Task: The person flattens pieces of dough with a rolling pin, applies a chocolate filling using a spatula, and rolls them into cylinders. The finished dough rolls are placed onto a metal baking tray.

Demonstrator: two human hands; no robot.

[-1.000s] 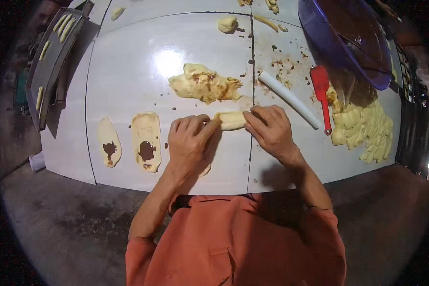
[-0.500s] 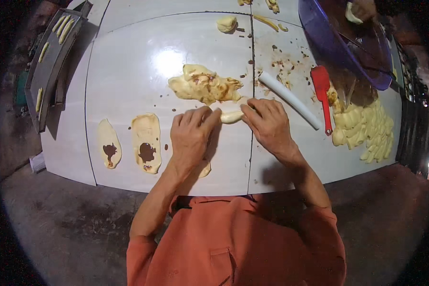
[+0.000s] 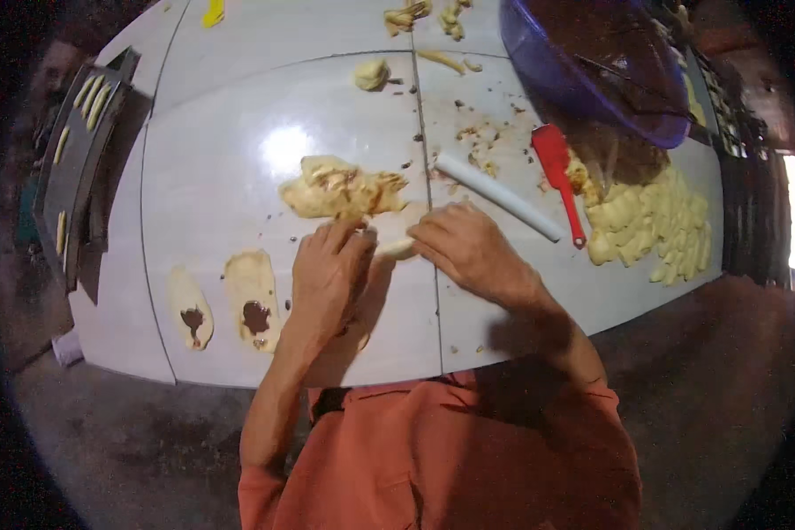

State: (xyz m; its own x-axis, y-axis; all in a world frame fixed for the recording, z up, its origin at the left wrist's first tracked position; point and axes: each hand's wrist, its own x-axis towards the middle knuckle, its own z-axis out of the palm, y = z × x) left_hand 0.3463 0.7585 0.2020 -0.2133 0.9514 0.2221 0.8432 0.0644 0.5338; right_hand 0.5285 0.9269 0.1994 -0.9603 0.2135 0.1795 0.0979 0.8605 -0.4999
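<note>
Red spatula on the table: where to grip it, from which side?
Likely best: take the red spatula by its slim handle, from the near side; the handle points toward the person, the broad blade away, and yellow dough lies close on its right.

We look all over, but we can't find any words, numbers or signs that we can read on anything here.

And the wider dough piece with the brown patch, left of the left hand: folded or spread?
Spread: the dough piece lies flat on the table, its brown patch uncovered.
</note>
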